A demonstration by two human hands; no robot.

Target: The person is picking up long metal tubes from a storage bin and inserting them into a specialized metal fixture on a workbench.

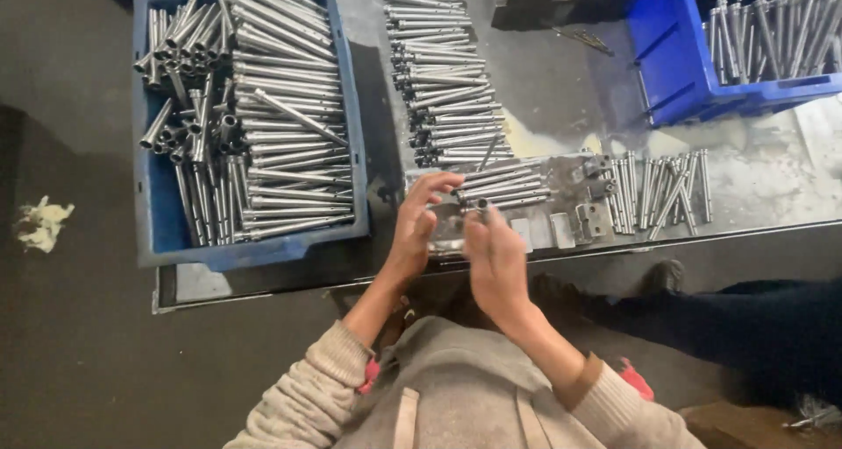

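Both hands meet at the bench's [544, 89] near edge: left hand [417, 230] open-fingered, right hand [493, 254] pinching a short grey steel tube [474, 205], its long axis pointing away, beside a stack of crosswise steel rods [504, 186]; a blue plastic bin [149, 203] sits left.

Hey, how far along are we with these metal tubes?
Done, by the look of it: long stacked rows of tubes on the bench. In hand: the left hand and right hand are at a small bundle. Left: the blue bin beside them is full of tubes.

One head-worn view looks steeply down, close over the workbench [561, 89].
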